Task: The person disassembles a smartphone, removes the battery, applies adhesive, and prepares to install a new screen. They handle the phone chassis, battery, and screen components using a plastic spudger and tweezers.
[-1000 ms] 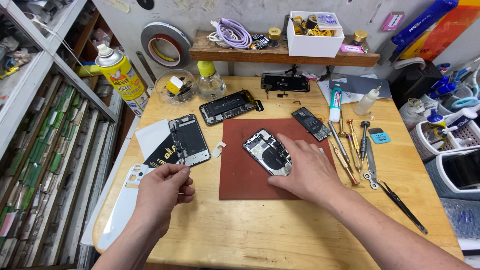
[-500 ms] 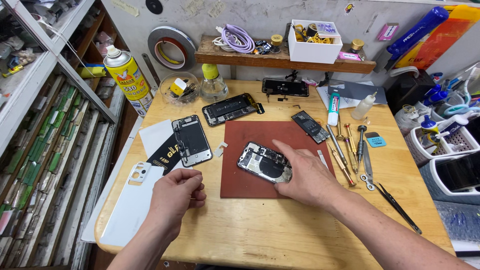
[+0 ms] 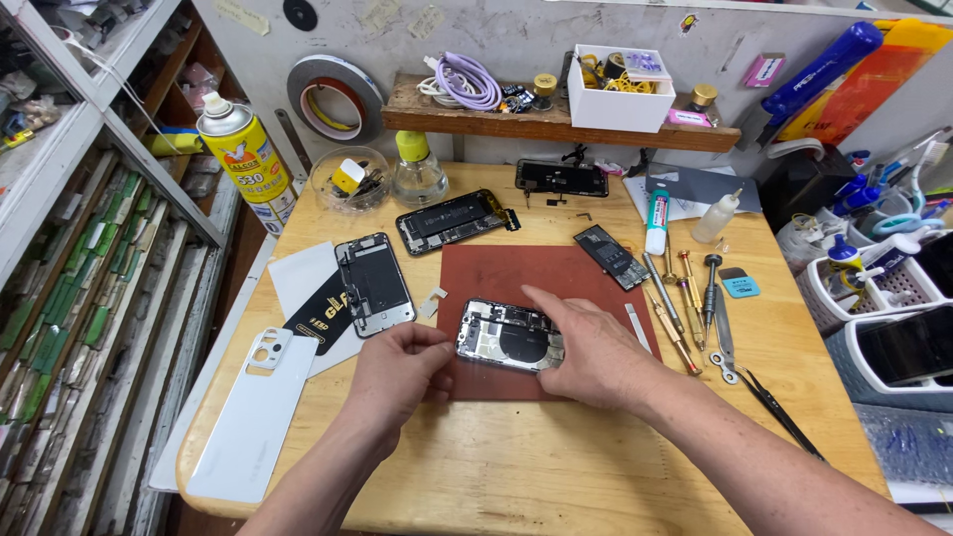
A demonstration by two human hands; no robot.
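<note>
Wooden desk (image 3: 556, 467) carries everything; its front half is bare wood under my forearms. On it, centre, lies a dark red work mat (image 3: 496, 273), flat and square to the desk edge. At the left edge of the desk a white phone back cover (image 3: 248, 417) lies flat, camera cut-out toward the far end, partly overhanging the desk. Beyond it a yellow spray can (image 3: 243, 154) stands upright at the far left corner, beside a clear round dish (image 3: 347, 181) of small parts. An opened phone body (image 3: 374, 284) lies left of the mat on a white and black sheet; a second one (image 3: 452, 220) lies just beyond the mat, near the wall shelf. A loose black battery (image 3: 612, 256) sits at the mat's far right corner, and a row of screwdrivers (image 3: 685, 298) and tweezers lies just right of the mat. The opened phone chassis (image 3: 508, 335) I am working on rests on the near part of the mat, internals facing up, long side across me. My right hand (image 3: 596, 352) lies over its right end, fingers spread flat on it, index finger stretched along the far edge; grip here is loose, pressing rather than closed around it. My left hand (image 3: 397, 369) sits at its left end, thumb and fingertips touching the chassis corner, grip narrow. Whether anything small is pinched there, I cannot tell.
</note>
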